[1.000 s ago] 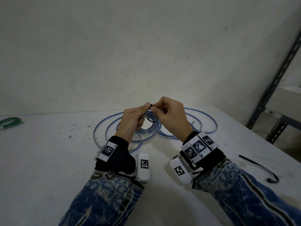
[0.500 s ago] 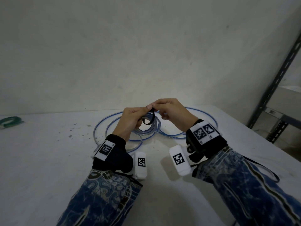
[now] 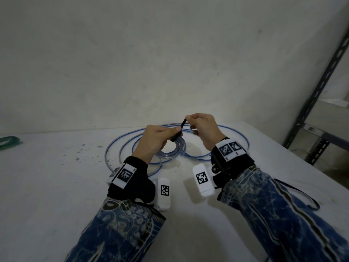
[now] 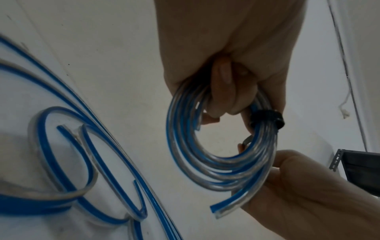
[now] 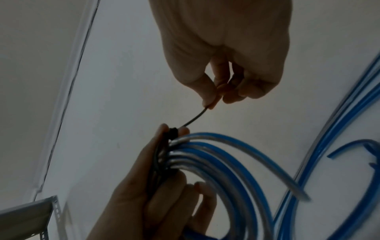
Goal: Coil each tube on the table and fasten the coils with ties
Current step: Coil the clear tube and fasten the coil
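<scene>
A small coil of clear, blue-striped tube (image 3: 178, 148) hangs just above the table in my left hand (image 3: 174, 132), whose fingers curl through and round it (image 4: 216, 172). A black tie (image 4: 267, 118) is wrapped round the bundle next to my left thumb. My right hand (image 3: 190, 119) pinches the tie's thin tail (image 5: 195, 116) between thumb and forefinger and holds it taut, up and away from the coil. The coil's cut end (image 4: 224, 209) sticks out free by the right palm.
Loose blue-striped tubes (image 3: 120, 148) lie in wide loops on the white table (image 3: 56, 186) behind and beside my hands. A spare black tie (image 3: 302, 193) lies near the right edge, partly under my sleeve. A green roll (image 3: 9, 141) sits far left. A metal shelf rack (image 3: 321, 129) stands right.
My right hand has drawn the tie's tail upward and to the right, and the loose loop has closed tight round the coil. My left hand has kept hold of the coil.
</scene>
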